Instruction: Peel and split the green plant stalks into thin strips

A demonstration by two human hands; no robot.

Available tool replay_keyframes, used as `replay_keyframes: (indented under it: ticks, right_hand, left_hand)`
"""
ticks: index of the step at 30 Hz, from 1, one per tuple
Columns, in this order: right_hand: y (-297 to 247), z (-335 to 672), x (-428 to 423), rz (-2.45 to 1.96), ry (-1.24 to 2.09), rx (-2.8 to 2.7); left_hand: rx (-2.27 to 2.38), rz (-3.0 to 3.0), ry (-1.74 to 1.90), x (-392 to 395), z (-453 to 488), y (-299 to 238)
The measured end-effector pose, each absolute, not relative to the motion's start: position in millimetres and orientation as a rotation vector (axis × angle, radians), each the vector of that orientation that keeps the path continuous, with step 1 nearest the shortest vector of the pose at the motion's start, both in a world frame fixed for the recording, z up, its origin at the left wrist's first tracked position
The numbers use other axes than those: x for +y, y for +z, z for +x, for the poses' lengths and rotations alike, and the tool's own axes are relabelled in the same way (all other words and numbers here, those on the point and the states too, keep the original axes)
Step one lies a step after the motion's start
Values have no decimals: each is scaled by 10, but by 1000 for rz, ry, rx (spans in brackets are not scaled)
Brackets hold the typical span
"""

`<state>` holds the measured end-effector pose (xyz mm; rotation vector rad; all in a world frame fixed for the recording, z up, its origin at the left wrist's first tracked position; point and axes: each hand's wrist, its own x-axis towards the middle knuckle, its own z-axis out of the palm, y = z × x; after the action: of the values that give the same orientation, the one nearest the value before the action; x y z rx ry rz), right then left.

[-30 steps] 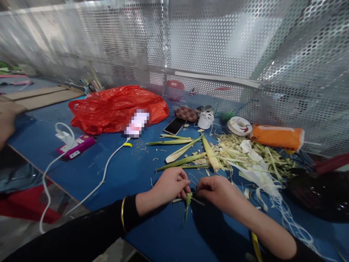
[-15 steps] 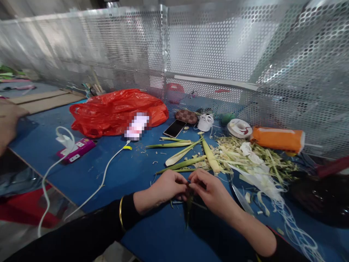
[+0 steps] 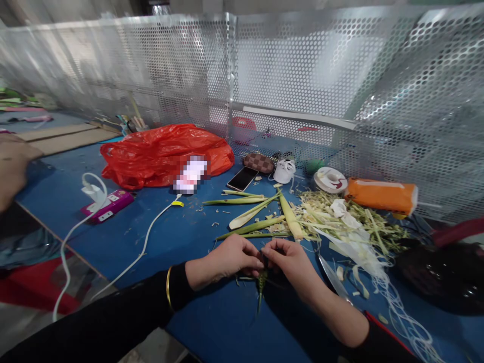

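Observation:
My left hand [image 3: 236, 256] and my right hand [image 3: 290, 258] meet over the blue table, with thumbs and fingers pinched close together. From between them hangs a small green braided leaf piece [image 3: 261, 283], its thin pointed tail toward me. Both hands seem to grip its top, where a small dark bit shows; the fingers hide most of it. Just beyond lie several cut green leaf stalks [image 3: 251, 214] and a pale broad stalk [image 3: 290, 217]. A knife blade [image 3: 333, 275] lies beside my right forearm.
Leaf scraps [image 3: 363, 217] pile up at right, with white strings [image 3: 401, 312] trailing forward. Behind stand an orange packet [image 3: 381, 195], a white spool [image 3: 330, 179] and a dark phone [image 3: 242, 178]. A red plastic bag [image 3: 162, 151], charging cable [image 3: 145, 242] and purple power strip [image 3: 111, 204] lie left. Another person's hand [image 3: 13, 169] shows at far left.
My fingertips have shifted slightly, and more of the green braided piece now shows below them. My right forearm has moved a little to the left.

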<state>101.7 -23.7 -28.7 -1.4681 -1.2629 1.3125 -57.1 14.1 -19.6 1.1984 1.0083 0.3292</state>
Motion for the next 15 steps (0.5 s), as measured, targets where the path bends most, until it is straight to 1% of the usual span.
replay_keyframes:
  ticks: [5, 8, 10, 15]
  right_hand:
    - [-240, 1026, -216, -1394, 1315, -1239]
    - [-194, 1137, -184, -1399, 1212, -1273]
    - [-185, 1226, -177, -1459, 1135, -1418]
    - [-262, 1295, -253, -1628, 1080, -1839]
  left_hand:
    - [1011, 1250, 385, 110, -532, -213]
    - [993, 1229, 386, 100, -527, -216]
    - [981, 1216, 389, 97, -530, -216]
    - [968, 1247, 386, 92, -524, -202]
